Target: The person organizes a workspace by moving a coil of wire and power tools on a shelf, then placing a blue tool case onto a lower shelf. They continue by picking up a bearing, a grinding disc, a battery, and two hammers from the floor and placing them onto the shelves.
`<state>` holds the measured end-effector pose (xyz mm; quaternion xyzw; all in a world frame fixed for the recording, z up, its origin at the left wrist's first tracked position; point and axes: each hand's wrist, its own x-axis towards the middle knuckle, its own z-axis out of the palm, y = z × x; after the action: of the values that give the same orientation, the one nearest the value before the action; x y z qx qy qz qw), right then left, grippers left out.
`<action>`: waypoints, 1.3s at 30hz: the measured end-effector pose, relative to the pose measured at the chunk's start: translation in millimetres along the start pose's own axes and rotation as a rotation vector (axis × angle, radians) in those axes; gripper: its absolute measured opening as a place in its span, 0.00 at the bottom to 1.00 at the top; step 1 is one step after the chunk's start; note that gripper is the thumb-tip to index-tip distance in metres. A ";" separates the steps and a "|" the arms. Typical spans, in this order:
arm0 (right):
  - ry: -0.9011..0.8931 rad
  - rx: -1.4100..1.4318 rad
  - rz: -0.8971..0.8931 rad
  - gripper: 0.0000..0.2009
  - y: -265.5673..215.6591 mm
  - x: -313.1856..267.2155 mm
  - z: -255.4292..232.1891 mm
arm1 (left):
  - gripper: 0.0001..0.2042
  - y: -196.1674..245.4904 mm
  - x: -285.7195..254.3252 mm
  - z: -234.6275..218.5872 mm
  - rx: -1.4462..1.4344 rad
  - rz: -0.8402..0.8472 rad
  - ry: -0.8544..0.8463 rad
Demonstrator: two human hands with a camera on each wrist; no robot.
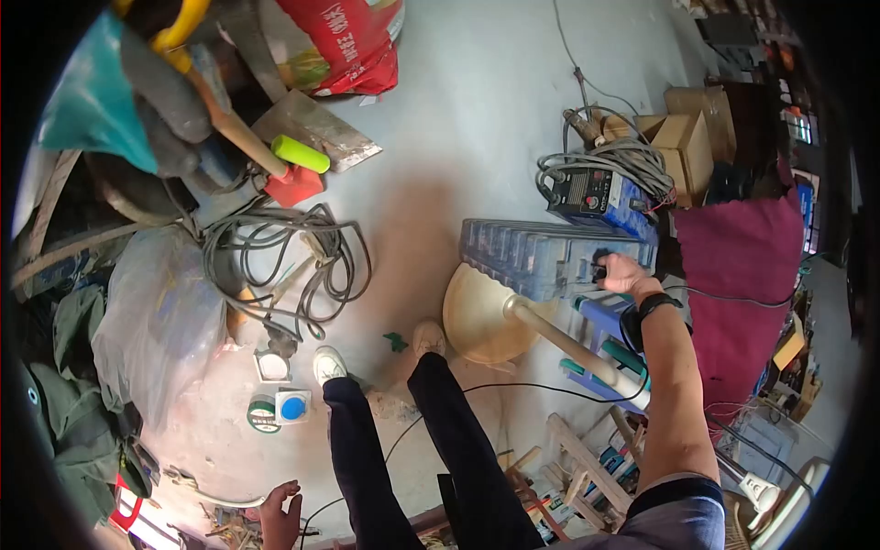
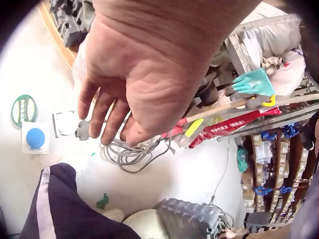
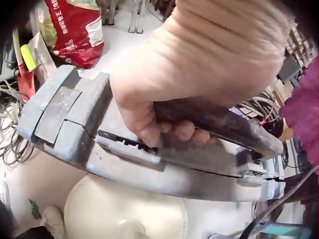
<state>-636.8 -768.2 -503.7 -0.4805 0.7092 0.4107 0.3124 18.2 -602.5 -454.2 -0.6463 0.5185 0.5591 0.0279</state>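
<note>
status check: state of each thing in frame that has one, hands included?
right hand: gripping the handle of the tool case
tool case: closed, standing on edge on the floor
left hand: empty, fingers relaxed, hanging above the floor
grey cable: loosely coiled on the floor
red sack: lying on the floor, whether it is sealed is hard to tell
welder box: on the floor with cable piled on top

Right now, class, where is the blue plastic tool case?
Head view, right of centre: the blue plastic tool case stands on the floor beside the cream fan base, its handle gripped by the right hand.
</note>
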 end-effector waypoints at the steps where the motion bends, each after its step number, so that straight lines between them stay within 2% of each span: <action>1: 0.000 -0.007 -0.003 0.22 -0.3 -4.9 4.0 | 0.08 -0.7 -8.0 -0.1 -0.010 -0.051 0.001; 3: 0.017 -0.036 -0.139 0.19 -5.6 -8.0 9.3 | 0.08 -5.1 -23.7 -0.8 -0.005 -0.125 -0.003; 5: 0.035 -0.042 -0.171 0.19 -14.2 -15.5 3.7 | 0.10 -12.6 -39.5 0.7 0.011 0.006 0.024; 6: 0.010 -0.053 -0.220 0.18 -25.9 -22.5 -3.0 | 0.09 -12.8 -45.3 7.7 -0.157 -0.162 0.057; 9: -0.054 -0.153 -0.308 0.14 -65.5 -46.4 -13.7 | 0.10 -13.4 -59.3 13.2 -0.220 -0.176 0.092; 11: -0.059 -0.192 -0.392 0.14 -95.9 -58.3 -11.1 | 0.10 -2.5 -61.5 14.2 -0.244 -0.173 0.098; 13: -0.034 -0.215 -0.486 0.15 -126.8 -67.9 -5.2 | 0.10 11.1 -61.3 15.0 -0.261 -0.085 0.129; 16: -0.039 -0.229 -0.534 0.14 -171.5 -82.2 -8.3 | 0.10 20.0 -69.0 11.6 -0.279 -0.091 0.143; 21: -0.049 -0.284 -0.593 0.14 -215.9 -73.9 5.5 | 0.10 1.2 -92.2 8.9 -0.298 -0.152 0.159; 24: -0.034 -0.307 -0.615 0.14 -230.8 -69.0 17.4 | 0.08 -9.7 -105.8 4.8 -0.254 -0.221 0.136; 26: -0.029 -0.318 -0.625 0.14 -239.7 -68.5 21.5 | 0.09 -23.5 -114.4 6.4 -0.296 -0.196 0.165; 28: 0.042 -0.311 -0.631 0.14 -248.5 -65.9 17.8 | 0.09 -26.8 -120.6 1.7 -0.290 -0.217 0.165; 33: 0.047 -0.380 -0.623 0.15 -270.7 -50.9 8.0 | 0.10 -56.2 -143.9 2.4 -0.331 -0.228 0.183; 35: 0.051 -0.352 -0.678 0.15 -263.6 -49.6 3.5 | 0.07 -66.3 -155.7 6.6 -0.408 -0.315 0.224; 36: 0.053 -0.368 -0.673 0.15 -259.7 -47.0 -0.2 | 0.06 -59.4 -161.0 2.8 -0.347 -0.386 0.174; 39: 0.035 -0.370 -0.631 0.16 -254.2 -38.8 -9.9 | 0.12 -119.4 -199.8 38.4 -0.265 -0.422 0.100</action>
<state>-385.6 -811.5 -538.4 -0.7310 0.4449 0.4072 0.3192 107.9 -396.2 -383.3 -0.7649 0.2953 0.5714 0.0334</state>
